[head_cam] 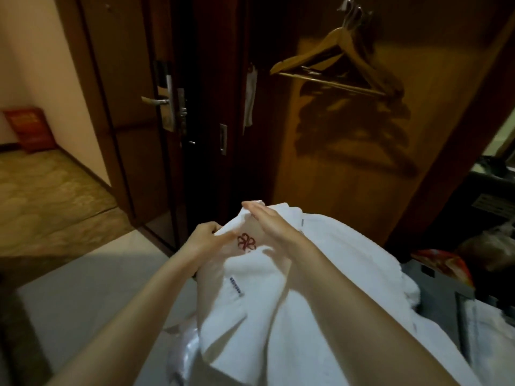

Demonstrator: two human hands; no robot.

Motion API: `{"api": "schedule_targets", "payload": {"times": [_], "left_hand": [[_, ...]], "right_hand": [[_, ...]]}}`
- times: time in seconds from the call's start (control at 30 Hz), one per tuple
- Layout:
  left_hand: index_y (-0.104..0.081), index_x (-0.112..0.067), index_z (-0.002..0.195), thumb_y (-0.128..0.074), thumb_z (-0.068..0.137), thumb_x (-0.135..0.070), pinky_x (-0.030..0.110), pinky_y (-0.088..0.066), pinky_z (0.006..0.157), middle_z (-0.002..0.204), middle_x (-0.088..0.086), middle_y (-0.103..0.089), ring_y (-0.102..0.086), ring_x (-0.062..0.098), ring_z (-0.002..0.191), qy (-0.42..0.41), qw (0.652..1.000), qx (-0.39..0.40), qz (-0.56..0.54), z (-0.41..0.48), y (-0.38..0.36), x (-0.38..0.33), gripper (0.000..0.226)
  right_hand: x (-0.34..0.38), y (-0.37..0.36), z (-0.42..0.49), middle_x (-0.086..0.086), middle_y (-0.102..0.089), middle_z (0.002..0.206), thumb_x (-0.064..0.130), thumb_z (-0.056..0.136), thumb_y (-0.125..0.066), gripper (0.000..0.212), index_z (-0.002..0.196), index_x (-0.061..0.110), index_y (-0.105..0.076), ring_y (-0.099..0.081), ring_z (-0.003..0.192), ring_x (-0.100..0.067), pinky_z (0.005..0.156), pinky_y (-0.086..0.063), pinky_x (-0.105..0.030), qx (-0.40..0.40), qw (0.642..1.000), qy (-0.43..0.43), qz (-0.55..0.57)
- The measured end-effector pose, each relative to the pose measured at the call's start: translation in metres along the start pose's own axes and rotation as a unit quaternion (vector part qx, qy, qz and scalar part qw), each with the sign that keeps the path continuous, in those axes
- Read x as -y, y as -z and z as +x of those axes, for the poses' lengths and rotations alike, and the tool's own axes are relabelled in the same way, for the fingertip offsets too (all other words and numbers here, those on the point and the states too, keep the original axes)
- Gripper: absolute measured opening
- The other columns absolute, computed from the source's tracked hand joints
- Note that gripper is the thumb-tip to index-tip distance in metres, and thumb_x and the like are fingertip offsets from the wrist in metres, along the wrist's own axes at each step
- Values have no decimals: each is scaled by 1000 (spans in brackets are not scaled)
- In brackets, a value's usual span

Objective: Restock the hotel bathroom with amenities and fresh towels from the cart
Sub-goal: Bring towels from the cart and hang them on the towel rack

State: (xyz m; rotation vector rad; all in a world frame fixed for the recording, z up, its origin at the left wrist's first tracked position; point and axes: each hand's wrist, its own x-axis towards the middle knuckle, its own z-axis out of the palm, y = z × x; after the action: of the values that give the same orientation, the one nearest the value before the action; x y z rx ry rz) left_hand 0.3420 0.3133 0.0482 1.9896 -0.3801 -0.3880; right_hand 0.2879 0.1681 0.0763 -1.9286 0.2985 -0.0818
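A white towel (245, 285) bearing a red emblem (246, 242) is held over heaped linen (348, 246) beside the cart (443, 285), its edge pinched in the left grip (204, 232) while the right grip (269, 222), fingers straight and together, is laid flat where the fold should be kept square.

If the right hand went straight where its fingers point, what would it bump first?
The right hand lies flat on the white towel; beyond that, probably the dark wooden door, depth unclear.
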Motion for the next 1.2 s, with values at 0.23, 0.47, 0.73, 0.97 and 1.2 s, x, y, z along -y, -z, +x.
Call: {"api": "schedule_targets", "payload": {"times": [0.23,0.47,0.73,0.97,1.2], "left_hand": [[-47,-18,68,-68,80,-32,27,-32,49,65,-2,-49,-46,14,59,19,987,-38,153,10,25,49,28],[-47,-11,109,-62,85,-37,33,-43,70,101,10,-60,-57,26,89,37,973,46,225,17,13,73,38],[-46,-17,133,-52,93,-35,24,-38,94,136,0,-46,-46,18,122,-136,968,124,169,3,-28,27,44],[-61,-18,108,-55,91,-31,28,-49,82,100,-2,-62,-57,15,92,-204,949,185,154,-10,-79,-14,22],[-63,-12,76,-55,92,-24,23,-47,69,76,4,-67,-59,12,64,-175,949,241,105,-20,-123,-43,22]], "right_hand": [[-12,-50,24,-2,-18,155,31,102,-33,41,140,19,-42,-25,139,-19,95,-25,-23,43,997,-5,-68],[-31,-55,33,-5,-43,145,26,98,-44,44,140,11,-41,-39,134,-19,108,-31,-29,50,985,4,-166],[-50,20,14,-2,-60,103,9,96,-45,23,110,7,-63,-59,97,-19,74,-46,-23,-115,980,21,-160],[-92,97,-5,-8,-62,119,13,95,-45,24,109,11,-64,-57,109,-25,90,-44,-33,-257,940,-102,-200],[-109,122,15,-13,-54,130,25,95,-50,37,127,7,-53,-51,117,-28,90,-37,-27,-240,929,-171,-224]]}}
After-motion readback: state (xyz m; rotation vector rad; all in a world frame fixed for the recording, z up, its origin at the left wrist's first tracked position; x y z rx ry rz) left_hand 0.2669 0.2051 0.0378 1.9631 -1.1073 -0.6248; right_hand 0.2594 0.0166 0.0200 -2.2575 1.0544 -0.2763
